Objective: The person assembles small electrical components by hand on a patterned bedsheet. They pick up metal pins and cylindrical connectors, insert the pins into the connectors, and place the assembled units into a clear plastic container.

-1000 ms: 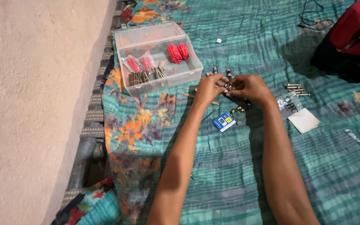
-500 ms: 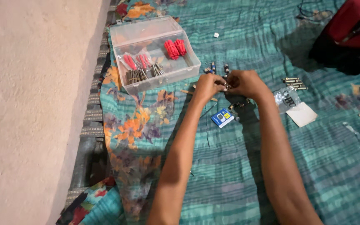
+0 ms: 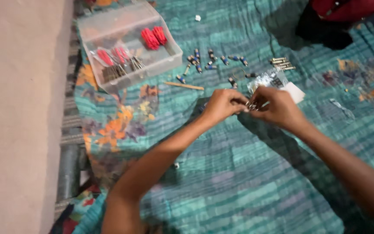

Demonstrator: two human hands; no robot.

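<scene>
Head view: my left hand (image 3: 222,105) and right hand (image 3: 277,108) meet above the middle of the teal bedspread (image 3: 239,182), fingertips pinched together on a small metal part (image 3: 251,105) too blurred to identify. Just beyond them lie a clear packet (image 3: 267,79) and a white card (image 3: 294,92). Farther out, small blue-tipped connectors (image 3: 208,60) are scattered. Toward the far left edge sits a clear plastic box (image 3: 128,45) holding red pieces (image 3: 153,37).

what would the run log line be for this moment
left hand: pinching small metal parts | right hand: pinching same | clear box: open
</scene>
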